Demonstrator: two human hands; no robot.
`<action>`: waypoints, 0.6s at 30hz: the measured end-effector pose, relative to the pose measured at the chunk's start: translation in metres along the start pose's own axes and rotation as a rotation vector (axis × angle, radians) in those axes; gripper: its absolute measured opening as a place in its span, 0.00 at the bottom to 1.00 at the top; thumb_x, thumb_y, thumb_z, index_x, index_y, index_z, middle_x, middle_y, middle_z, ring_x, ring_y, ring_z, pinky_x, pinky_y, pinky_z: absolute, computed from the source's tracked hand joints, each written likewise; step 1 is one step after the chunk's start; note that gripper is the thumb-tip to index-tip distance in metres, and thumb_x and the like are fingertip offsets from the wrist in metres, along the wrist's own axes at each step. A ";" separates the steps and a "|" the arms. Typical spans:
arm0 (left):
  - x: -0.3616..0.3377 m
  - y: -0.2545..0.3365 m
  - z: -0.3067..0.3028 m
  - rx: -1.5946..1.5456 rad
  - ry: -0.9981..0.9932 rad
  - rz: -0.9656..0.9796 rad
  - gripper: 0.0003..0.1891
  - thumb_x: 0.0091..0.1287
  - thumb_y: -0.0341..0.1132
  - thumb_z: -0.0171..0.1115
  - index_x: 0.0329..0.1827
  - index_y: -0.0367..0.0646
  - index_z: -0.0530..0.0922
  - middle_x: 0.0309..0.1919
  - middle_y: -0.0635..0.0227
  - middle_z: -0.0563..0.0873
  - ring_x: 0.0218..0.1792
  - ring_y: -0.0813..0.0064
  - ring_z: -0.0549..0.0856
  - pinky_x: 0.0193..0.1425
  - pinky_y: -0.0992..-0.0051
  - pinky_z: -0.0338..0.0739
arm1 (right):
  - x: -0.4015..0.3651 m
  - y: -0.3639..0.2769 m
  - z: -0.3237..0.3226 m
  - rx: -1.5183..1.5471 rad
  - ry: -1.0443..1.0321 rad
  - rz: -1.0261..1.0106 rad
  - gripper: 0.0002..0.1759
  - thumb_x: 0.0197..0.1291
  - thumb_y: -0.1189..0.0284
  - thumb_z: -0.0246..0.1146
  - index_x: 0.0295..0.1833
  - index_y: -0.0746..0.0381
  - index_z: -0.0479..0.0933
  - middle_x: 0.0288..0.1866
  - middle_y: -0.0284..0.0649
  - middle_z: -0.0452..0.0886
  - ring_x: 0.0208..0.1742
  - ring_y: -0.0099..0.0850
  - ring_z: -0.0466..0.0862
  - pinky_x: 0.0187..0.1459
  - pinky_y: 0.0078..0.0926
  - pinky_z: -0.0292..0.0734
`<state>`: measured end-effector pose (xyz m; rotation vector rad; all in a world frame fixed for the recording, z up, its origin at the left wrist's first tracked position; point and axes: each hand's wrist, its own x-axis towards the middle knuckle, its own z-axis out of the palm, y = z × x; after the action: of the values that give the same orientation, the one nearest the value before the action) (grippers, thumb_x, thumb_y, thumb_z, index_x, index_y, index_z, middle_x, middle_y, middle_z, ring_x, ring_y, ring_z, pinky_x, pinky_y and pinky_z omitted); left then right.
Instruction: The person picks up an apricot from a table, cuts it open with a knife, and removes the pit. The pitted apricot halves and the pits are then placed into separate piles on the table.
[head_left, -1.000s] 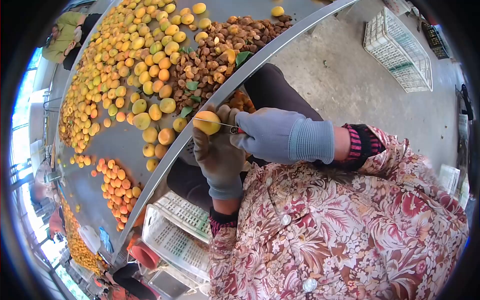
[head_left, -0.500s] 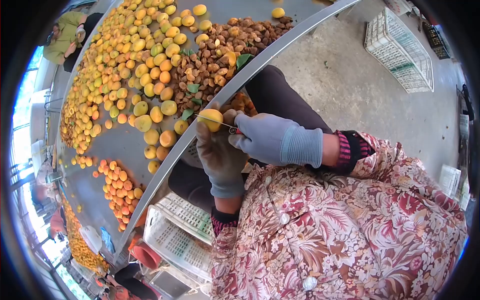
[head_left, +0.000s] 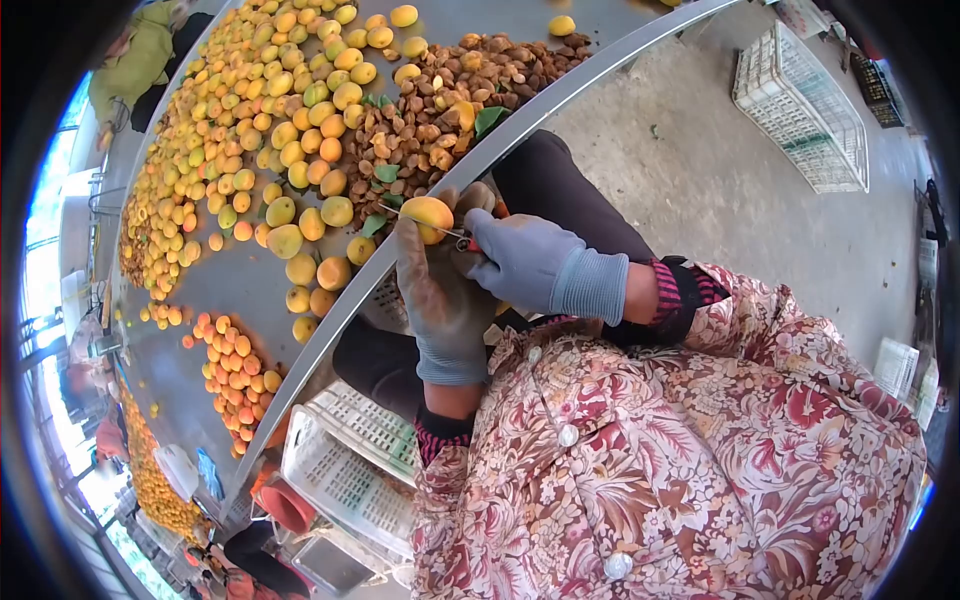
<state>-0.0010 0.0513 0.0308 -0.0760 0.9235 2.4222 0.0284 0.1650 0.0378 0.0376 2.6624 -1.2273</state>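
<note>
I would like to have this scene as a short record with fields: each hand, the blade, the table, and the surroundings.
Left hand: gloved, holding a yellow-orange fruit
Right hand: gloved, gripping a knife
Blade: against the fruit; depth of any cut cannot be told
Table: grey, with a large spread of yellow fruit, a smaller orange group, and a brown heap with green leaves
Surroundings: white crate on the floor; person in green across the table
</note>
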 end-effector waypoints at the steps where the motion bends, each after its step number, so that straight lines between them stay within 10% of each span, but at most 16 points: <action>1: 0.004 -0.001 -0.002 -0.019 -0.009 -0.007 0.29 0.72 0.56 0.41 0.55 0.36 0.70 0.54 0.51 0.76 0.57 0.61 0.75 0.65 0.59 0.66 | 0.004 0.001 0.000 -0.023 0.001 0.002 0.18 0.61 0.60 0.56 0.44 0.65 0.65 0.31 0.52 0.79 0.37 0.51 0.80 0.38 0.44 0.74; 10: 0.014 0.007 -0.038 -0.152 -0.091 0.005 0.27 0.71 0.55 0.42 0.50 0.36 0.73 0.52 0.52 0.78 0.56 0.61 0.76 0.64 0.60 0.67 | -0.015 0.000 -0.025 0.046 -0.097 0.001 0.15 0.62 0.59 0.55 0.40 0.61 0.70 0.29 0.48 0.80 0.34 0.46 0.82 0.39 0.41 0.76; 12: 0.013 0.013 -0.034 0.235 0.014 0.436 0.24 0.71 0.51 0.44 0.50 0.36 0.73 0.51 0.55 0.78 0.54 0.62 0.76 0.63 0.63 0.67 | -0.026 -0.013 -0.033 0.457 0.108 -0.006 0.15 0.62 0.61 0.55 0.35 0.62 0.75 0.23 0.40 0.78 0.22 0.31 0.80 0.27 0.30 0.75; 18: 0.004 0.020 -0.008 1.237 -0.118 0.786 0.24 0.66 0.48 0.49 0.55 0.37 0.72 0.51 0.56 0.76 0.54 0.58 0.74 0.62 0.63 0.63 | 0.010 -0.017 -0.033 1.226 -0.045 0.280 0.17 0.64 0.62 0.58 0.48 0.65 0.74 0.25 0.36 0.78 0.19 0.18 0.76 0.21 0.16 0.75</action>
<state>-0.0157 0.0357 0.0356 1.0085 2.5210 1.9040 0.0111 0.1775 0.0695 0.5160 1.4005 -2.4151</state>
